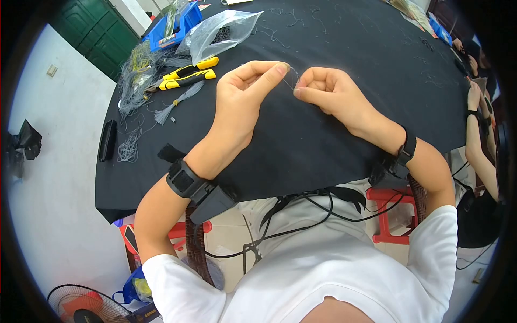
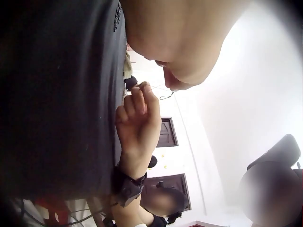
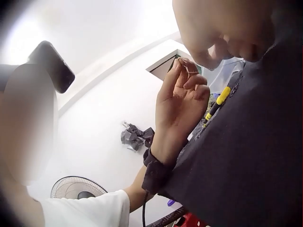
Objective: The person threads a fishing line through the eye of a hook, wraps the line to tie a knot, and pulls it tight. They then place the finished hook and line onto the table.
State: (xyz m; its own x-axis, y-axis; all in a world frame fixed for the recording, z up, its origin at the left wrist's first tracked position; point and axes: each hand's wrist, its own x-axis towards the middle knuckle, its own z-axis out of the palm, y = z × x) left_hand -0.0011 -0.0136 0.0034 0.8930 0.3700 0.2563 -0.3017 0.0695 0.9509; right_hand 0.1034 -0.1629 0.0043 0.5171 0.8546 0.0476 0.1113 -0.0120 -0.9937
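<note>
A thin, pale thread is pinched between the curled fingers and thumbs of the left hand and right hand, above the black cloth-covered table, right of the yellow-and-black-handled pliers.

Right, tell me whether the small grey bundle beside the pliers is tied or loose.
Tied: a yellow band wraps the grey bundle, strands fanning out beyond it.

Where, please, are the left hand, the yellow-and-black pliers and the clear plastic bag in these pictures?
Left hand (image 1: 241,90), head view: near the base of the thumb.
Yellow-and-black pliers (image 1: 188,80), head view: grip of the nearer handle.
Clear plastic bag (image 1: 201,44), head view: its side.
</note>
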